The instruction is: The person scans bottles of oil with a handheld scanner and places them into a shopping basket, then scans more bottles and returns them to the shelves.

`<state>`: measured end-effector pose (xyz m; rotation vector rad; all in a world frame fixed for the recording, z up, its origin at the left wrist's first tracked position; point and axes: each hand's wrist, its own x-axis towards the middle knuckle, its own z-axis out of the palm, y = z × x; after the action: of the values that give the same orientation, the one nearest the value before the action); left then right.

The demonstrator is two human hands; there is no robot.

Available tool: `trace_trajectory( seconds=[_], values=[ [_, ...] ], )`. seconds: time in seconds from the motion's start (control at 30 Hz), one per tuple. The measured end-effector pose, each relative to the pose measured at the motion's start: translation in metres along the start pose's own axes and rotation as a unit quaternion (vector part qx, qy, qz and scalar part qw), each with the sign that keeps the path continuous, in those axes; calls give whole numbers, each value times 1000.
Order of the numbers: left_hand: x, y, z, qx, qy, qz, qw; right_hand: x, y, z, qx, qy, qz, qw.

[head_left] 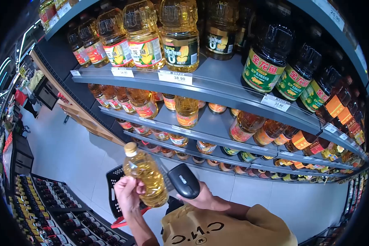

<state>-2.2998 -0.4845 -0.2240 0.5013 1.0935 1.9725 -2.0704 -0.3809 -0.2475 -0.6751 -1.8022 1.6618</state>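
Nearest, at the bottom of the frame, is my own tan shirt [233, 225] with dark lettering. Just left of lower centre, my left hand [129, 192] pinches the side of a clear bottle of golden oil [150, 174], thumb towards the camera and fingers curled round behind. The bottle leans slightly, its yellow cap pointing up and to the left. At lower centre, my right hand [203, 199] is closed around a black handheld device [183, 181], apparently a scanner; most of those fingers are hidden beneath it. Its head sits just beside the bottle's right side; I cannot tell whether they touch.

If this is a scan, it calls for a steady bottle, fingers clear of the printed code, a small gap, and the device square to the label. The heavy, smooth bottle could slip or twist in a one-sided pinch, so a firm grip around its waist would help.

Beyond, left of the bottle, is a black basket [114, 184] with a red handle, above a pale tiled floor [92, 158]. Farther off, grey shelves [217, 88] packed with oil bottles sweep across the upper and right frame.
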Motion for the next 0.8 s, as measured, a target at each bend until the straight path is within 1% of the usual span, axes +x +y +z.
trace_trajectory(
  seconds=[0.07, 0.1, 0.13, 0.2, 0.3, 0.43, 0.53, 0.57, 0.67, 0.7, 0.8],
  values=[
    [5, -2, 20, -16, -18, -13, 1000, 3, -13, 0, 6, 31, 15, 999],
    [10, -4, 27, -23, -33, -18, 999, 5, -11, 4, -9, 62, -31, 998],
    [14, -5, 34, -30, -49, -23, 998, 7, -12, 7, -9, 88, -37, 995],
    [22, -7, 46, -35, -65, -42, 996, 8, 1, 7, -33, 89, -59, 994],
    [38, -9, 59, -58, -99, -75, 991, 15, 7, 12, -69, 140, -73, 985],
    [56, -10, 67, -46, -149, -106, 982, 26, -4, 19, -207, 218, -75, 951],
    [67, -4, 76, -47, -184, -131, 973, 33, -2, 28, -160, 277, -97, 943],
    [70, -2, 77, -46, -193, -141, 970, 31, 4, 29, -174, 258, -82, 947],
    [81, 7, 83, -34, -224, -158, 961, 36, 5, 37, -95, 317, -54, 942],
    [83, 9, 85, -30, -231, -163, 959, 38, 5, 38, -112, 318, -62, 940],
    [89, 11, 88, -19, -251, -169, 953, 40, 7, 42, -105, 351, -69, 928]
  ],
)
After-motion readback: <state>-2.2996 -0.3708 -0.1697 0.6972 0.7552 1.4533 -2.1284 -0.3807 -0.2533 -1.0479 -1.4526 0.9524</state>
